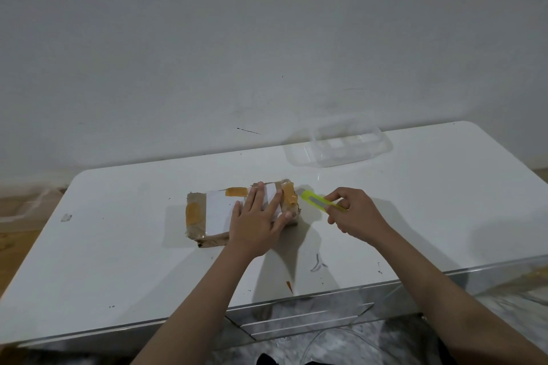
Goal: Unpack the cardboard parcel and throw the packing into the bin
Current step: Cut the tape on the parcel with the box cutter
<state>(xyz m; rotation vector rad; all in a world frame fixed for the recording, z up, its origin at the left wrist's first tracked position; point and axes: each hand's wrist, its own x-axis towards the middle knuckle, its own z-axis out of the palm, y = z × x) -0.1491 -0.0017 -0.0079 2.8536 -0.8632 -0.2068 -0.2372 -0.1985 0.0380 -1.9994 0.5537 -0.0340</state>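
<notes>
Brown taped parcel (237, 212) lies flat on the glossy white tabletop (118, 246); left hand (256, 222) presses it, fingers (261, 195) spread flat, while right hand (354, 213) fingers pinch a slim yellow-green cutter (318, 201).

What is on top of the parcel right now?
The left hand lies flat on the parcel, over a white label and orange tape patches. The hand covers part of the label. The parcel is sealed, so its contents cannot be seen.
</notes>
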